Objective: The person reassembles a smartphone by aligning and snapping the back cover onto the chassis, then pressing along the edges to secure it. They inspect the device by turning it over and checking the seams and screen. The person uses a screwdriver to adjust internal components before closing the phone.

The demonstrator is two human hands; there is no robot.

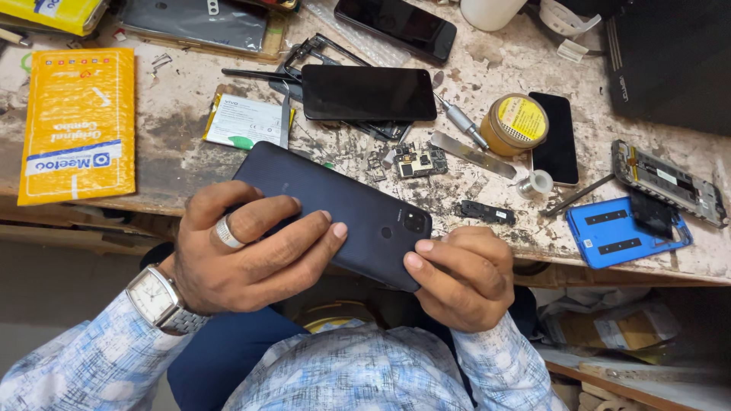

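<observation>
Yellow flat packet [78, 125] lies far left on the worn bench [175, 160]; a white-and-green label card [245, 122] sits beside it. My left hand [247, 251] wraps the dark phone [335, 209], held back-up over the bench edge. My right hand [461, 278] pinches its camera corner. A blue cover [609, 236] lies at the right edge.

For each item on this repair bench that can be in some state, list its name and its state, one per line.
Dark phone: back up, gripped in both hands.
Left hand: closed on phone.
Right hand: pinching phone's camera end.
Black phone: face up, screen dark.
Yellow tin: lid on.
Blue back cover: detached, inside up.
Circuit board: loose, bare.
</observation>
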